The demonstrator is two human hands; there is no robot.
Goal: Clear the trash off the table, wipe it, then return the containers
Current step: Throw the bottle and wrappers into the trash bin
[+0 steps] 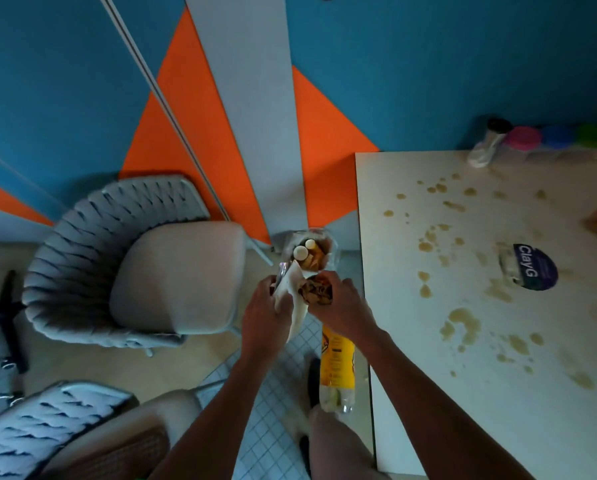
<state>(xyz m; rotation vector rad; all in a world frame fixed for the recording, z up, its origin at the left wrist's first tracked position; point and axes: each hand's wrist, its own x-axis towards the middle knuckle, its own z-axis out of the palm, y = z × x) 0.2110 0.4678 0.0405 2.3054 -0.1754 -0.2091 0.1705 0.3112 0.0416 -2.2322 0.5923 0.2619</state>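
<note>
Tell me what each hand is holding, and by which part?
The left hand grips a crumpled white paper wrapper along its side. The right hand grips a scrunched brown wrapper at its lower end, above the trash bin.

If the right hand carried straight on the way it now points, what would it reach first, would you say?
Most likely the small open trash bin on the floor just ahead. The right hand, holding crumpled brown wrappers, points toward its mouth, already holding bottles with white caps. Depth is uncertain.
</note>
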